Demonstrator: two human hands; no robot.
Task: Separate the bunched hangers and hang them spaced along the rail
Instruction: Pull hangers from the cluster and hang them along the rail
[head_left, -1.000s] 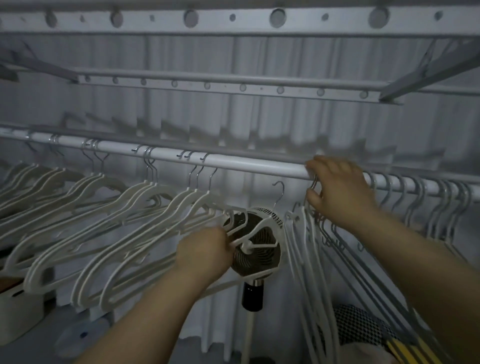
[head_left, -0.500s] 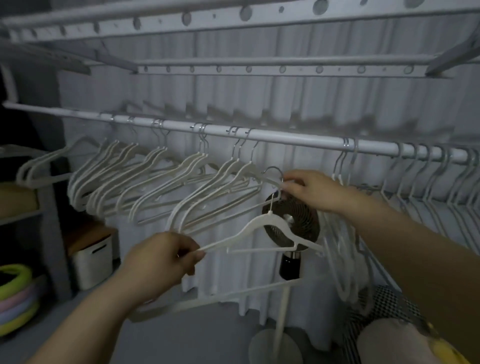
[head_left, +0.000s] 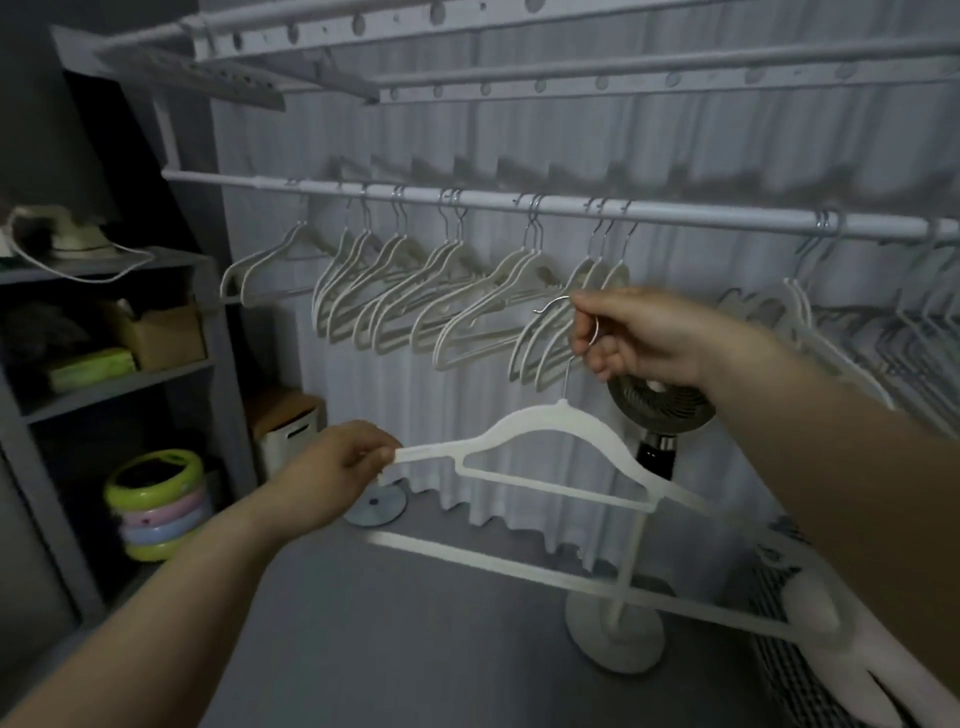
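I see the white hanger (head_left: 550, 457) below the rail (head_left: 519, 205): right hand (head_left: 644, 338) pinches its hook, left hand (head_left: 332, 473) pinches its left arm tip.

Your rail (head_left: 675, 215) runs across in front of the curtain (head_left: 467, 130). Spaced hangers (head_left: 415, 291) hang along its left and middle, and the bunch (head_left: 810, 312) hangs at its right. Below the rail you hold one hanger (head_left: 550, 431) (left hand (head_left: 332, 473) on its left tip, right hand (head_left: 639, 338) on its hook (head_left: 553, 302)). The fan (head_left: 660, 405) stands behind your right hand. The shelf (head_left: 119, 374) is far left, with a box (head_left: 285, 431) just right of it.
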